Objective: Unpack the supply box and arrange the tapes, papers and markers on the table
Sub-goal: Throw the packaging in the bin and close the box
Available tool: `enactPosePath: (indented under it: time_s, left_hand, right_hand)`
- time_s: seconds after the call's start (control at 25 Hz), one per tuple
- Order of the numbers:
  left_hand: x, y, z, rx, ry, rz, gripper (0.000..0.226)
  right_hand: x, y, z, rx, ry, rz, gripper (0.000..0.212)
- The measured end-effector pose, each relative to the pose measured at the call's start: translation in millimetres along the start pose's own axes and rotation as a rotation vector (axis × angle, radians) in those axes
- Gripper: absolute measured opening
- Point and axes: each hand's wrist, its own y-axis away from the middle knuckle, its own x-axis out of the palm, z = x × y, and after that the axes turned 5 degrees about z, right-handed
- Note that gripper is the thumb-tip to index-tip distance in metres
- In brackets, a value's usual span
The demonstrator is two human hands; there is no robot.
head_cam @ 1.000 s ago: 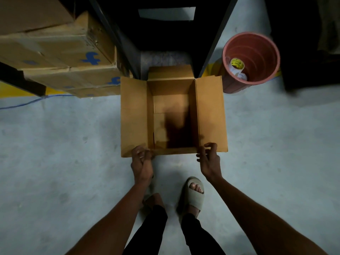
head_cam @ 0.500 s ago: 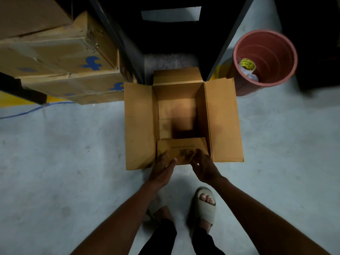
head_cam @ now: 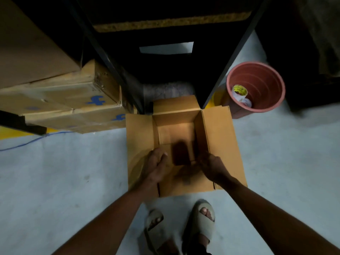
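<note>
An open brown cardboard box stands on the grey floor in front of my feet. Its side flaps are spread outward, and what I can see of its inside is bare cardboard in dark shadow. The near flap is folded in over the opening. My left hand rests on the flap's left part and my right hand on its right part, fingers pointing into the box. Both hands are blurred by motion. No tapes, papers or markers show inside the box.
A red bucket at the back right holds a yellow-labelled tape roll. Stacked cartons sit at the left beside a black shelf frame. A blue cable runs along the floor at the left.
My hands moved from the box's near corners to the near flap and pushed it inward over the opening. My view moved closer to the box.
</note>
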Motion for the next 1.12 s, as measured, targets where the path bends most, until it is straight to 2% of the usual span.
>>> enactPosePath:
  time_s: [0.08, 0.12, 0.24, 0.48, 0.56, 0.68, 0.76, 0.88, 0.92, 1.0, 1.12]
  left_hand:
    - [-17, -37, -15, 0.052, -0.100, -0.045, 0.050]
    - [-23, -58, -22, 0.083, -0.108, -0.074, 0.050]
    - [-32, -119, -33, 0.131, -0.082, -0.117, 0.056]
    - [-20, -183, -35, -0.010, -0.224, -0.110, 0.079]
    - [-18, -187, -38, -0.037, -0.130, -0.155, 0.075]
    - [-20, -182, -43, -0.036, 0.052, -0.214, 0.073]
    - [-23, -174, -47, -0.011, 0.152, -0.257, 0.078]
    - [-29, -165, -45, -0.016, 0.237, -0.259, 0.075]
    - [-31, -163, -43, 0.020, 0.255, -0.231, 0.070]
    - [-35, -162, -34, 0.057, 0.268, -0.194, 0.067]
    - [-40, -152, -36, 0.023, 0.350, -0.190, 0.066]
  right_hand:
    - [-23, -32, 10, -0.014, -0.103, -0.075, 0.014]
    - [-33, -49, 14, -0.054, -0.143, -0.152, 0.015]
    - [-53, -102, 23, -0.221, -0.112, -0.368, 0.036]
    - [-49, -184, 14, -0.150, -0.042, -0.271, 0.078]
    - [-48, -192, 16, -0.118, -0.072, -0.263, 0.087]
    - [-52, -188, 22, -0.065, -0.270, -0.279, 0.097]
    - [-55, -181, 24, -0.058, -0.434, -0.312, 0.095]
    - [-60, -168, 26, -0.058, -0.547, -0.271, 0.065]
    - [-61, -165, 26, -0.068, -0.542, -0.254, 0.065]
    - [-62, -160, 24, -0.070, -0.555, -0.223, 0.081]
    - [-62, -147, 26, -0.064, -0.523, -0.220, 0.093]
